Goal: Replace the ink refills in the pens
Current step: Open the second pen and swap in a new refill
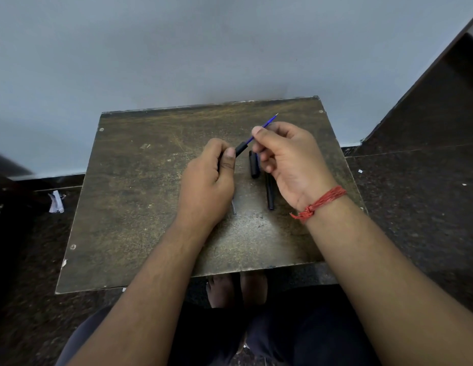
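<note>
Pale grey wall and dark speckled floor are framing a small scuffed worktop [140, 196], where both forearms are reaching in from below. The left hand [207, 182] is curling into a loose fist, thumb pressing along a black pen barrel [241, 148] whose open end is poking out up and to the right. The right hand [291, 162], palm turned leftward and wearing a red thread band [321, 202] at the wrist, is pinching a thin blue ink refill [261, 129] between thumb and forefinger; the refill is running slantwise from the barrel's mouth up past the fingertips, its metal tip pointing away. Between the two hands a short black cap [254, 165] is lying on the worktop, and under the right palm a longer dark pen [269, 194] is lying lengthwise. No writing is legible on any of the pieces.
</note>
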Available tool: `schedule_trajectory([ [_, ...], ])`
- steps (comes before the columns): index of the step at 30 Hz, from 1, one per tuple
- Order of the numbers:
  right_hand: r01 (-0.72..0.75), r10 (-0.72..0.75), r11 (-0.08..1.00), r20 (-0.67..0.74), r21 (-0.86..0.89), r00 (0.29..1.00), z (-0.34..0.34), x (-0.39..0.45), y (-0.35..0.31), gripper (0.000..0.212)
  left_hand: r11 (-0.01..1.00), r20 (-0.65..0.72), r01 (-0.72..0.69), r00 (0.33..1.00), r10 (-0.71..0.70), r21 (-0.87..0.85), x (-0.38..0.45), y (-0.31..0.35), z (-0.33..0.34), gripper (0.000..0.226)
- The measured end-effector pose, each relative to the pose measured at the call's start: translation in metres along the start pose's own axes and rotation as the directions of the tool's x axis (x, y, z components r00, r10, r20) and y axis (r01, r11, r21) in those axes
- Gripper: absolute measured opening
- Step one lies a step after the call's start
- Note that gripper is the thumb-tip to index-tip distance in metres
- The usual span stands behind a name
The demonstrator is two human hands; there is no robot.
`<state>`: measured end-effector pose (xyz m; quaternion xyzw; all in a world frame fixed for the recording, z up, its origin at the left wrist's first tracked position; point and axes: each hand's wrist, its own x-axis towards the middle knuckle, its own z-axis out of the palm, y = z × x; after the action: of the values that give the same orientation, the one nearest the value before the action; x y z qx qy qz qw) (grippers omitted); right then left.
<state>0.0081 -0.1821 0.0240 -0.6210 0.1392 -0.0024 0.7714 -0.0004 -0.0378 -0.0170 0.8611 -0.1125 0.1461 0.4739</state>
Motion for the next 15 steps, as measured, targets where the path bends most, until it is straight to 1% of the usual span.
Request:
schedule_trajectory([
  [2, 0.003, 0.0, 0.997, -0.051, 0.076, 0.999, -0.007, 0.003, -0.002, 0.021, 1.0, 0.003, 0.005, 1.0, -0.005, 0.006, 0.0, 0.0, 0.0, 0.019],
  [5, 0.029, -0.006, 0.985, -0.134, 0.169, 0.991, -0.018, 0.008, -0.005, 0.023, 1.0, 0.015, 0.014, 1.0, -0.015, 0.018, 0.0, 0.001, -0.001, 0.019],
  [10, 0.065, 0.019, 0.945, -0.254, 0.321, 0.967, -0.035, 0.017, -0.007, 0.014, 0.999, -0.008, 0.046, 0.999, -0.046, -0.01, 0.0, 0.002, -0.003, 0.02],
  [13, 0.084, 0.013, 0.949, -0.301, 0.305, 0.953, -0.044, 0.021, -0.008, 0.012, 0.997, -0.024, 0.072, 0.997, -0.072, -0.03, 0.0, 0.002, -0.004, 0.021],
  [15, 0.105, -0.026, 0.971, -0.338, 0.217, 0.941, -0.051, 0.024, -0.009, 0.015, 0.995, -0.041, 0.088, 0.995, -0.09, -0.037, 0.001, 0.003, -0.005, 0.021],
])
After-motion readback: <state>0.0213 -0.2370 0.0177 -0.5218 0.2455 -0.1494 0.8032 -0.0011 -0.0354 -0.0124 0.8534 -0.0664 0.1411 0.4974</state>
